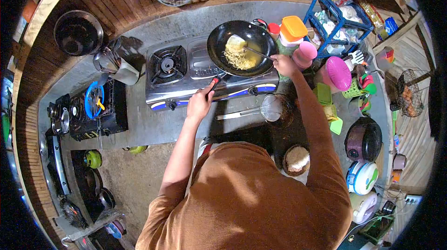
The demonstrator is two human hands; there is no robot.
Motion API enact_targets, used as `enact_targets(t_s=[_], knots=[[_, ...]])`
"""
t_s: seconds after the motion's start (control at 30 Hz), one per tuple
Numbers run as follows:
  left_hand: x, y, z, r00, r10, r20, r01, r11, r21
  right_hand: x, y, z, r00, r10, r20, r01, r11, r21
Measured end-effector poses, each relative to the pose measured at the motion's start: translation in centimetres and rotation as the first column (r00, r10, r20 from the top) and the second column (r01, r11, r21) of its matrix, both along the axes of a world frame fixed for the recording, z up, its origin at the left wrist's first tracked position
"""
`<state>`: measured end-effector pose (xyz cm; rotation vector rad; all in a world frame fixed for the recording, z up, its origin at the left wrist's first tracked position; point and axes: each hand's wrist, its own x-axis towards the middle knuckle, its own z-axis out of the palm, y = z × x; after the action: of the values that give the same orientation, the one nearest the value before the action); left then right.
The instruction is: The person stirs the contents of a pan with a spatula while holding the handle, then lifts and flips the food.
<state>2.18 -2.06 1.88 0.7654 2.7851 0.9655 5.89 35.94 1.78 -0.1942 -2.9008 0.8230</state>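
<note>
A black wok (219, 45) sits on the right burner of a two-burner gas stove (191, 87). Inside it, pale shredded food (240, 60) lies in yellowish liquid. My left hand (199, 105) is closed around the wok's black-and-red handle (212, 84), in front of the stove. My right hand (284, 65), at the wok's right rim, grips the thin handle of a spatula (236, 41). The spatula's wide blade rests over the shredded food, some of it on the blade.
A strainer (271, 108) lies on the counter before the stove. The left burner (167, 65) has no pan. Right of the wok stand an orange-lidded container (294, 28), pink cups (305, 54) and a blue rack (337, 24). A rice cooker (362, 178) stands farther right.
</note>
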Motion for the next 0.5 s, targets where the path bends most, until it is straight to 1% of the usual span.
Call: enact_targets(t_s=[0.03, 0.07, 0.13, 0.17, 0.23, 0.27, 0.3, 0.33, 0.37, 0.43, 0.47, 0.5], knots=[[0.0, -0.1, 0.1, 1.000, 0.002, 0.001, -0.002, 1.000, 0.002, 0.2, -0.4, 0.6, 0.998, -0.004, 0.057, 0.008, 0.998, -0.068], [-0.1, -0.1, 0.2, 1.000, -0.016, 0.001, 0.016, 1.000, 0.003, 0.5, -0.9, 1.2, 0.998, -0.002, 0.058, 0.006, 0.998, -0.066], [-0.2, -0.3, 0.5, 0.999, -0.033, 0.003, 0.033, 0.999, 0.007, 1.3, -1.7, 2.5, 0.998, -0.066, -0.006, 0.066, 0.998, 0.017], [-0.3, -0.3, 0.8, 0.999, -0.047, 0.027, 0.047, 0.999, -0.010, 1.8, -1.9, 3.2, 0.998, -0.065, -0.004, 0.065, 0.998, 0.019], [-0.5, -0.4, 0.8, 0.997, -0.061, 0.053, 0.063, 0.998, -0.027, 3.0, -2.3, 4.6, 0.981, -0.046, -0.186, 0.055, 0.998, 0.044], [-0.7, -0.5, 0.7, 0.996, -0.079, 0.042, 0.080, 0.996, -0.028, 3.5, -2.2, 5.5, 0.982, -0.046, -0.184, 0.055, 0.997, 0.046], [-0.8, -0.5, 0.6, 0.995, -0.097, 0.031, 0.098, 0.995, -0.028, 4.1, -1.8, 6.5, 0.996, -0.032, -0.085, 0.052, 0.966, 0.253], [-0.9, -0.5, 0.6, 0.995, -0.097, 0.034, 0.098, 0.995, -0.027, 4.8, -1.5, 7.4, 0.999, -0.038, 0.017, 0.026, 0.894, 0.447], [-0.9, -0.5, 0.6, 0.994, -0.102, 0.041, 0.103, 0.994, -0.044, 5.7, -1.5, 8.1, 0.999, -0.037, 0.019, 0.025, 0.894, 0.448], [-1.0, -0.6, 0.5, 0.993, -0.106, 0.049, 0.109, 0.992, -0.060, 7.6, -1.6, 9.1, 0.978, -0.171, -0.122, 0.207, 0.878, 0.432], [-1.0, -0.6, 0.5, 0.993, -0.108, 0.036, 0.111, 0.991, -0.072, 8.4, -1.2, 9.4, 0.978, -0.170, -0.120, 0.206, 0.877, 0.433], [-1.0, -0.6, 0.4, 0.993, -0.112, 0.024, 0.113, 0.990, -0.084, 9.2, -0.7, 9.7, 0.981, -0.193, -0.013, 0.177, 0.866, 0.467]])
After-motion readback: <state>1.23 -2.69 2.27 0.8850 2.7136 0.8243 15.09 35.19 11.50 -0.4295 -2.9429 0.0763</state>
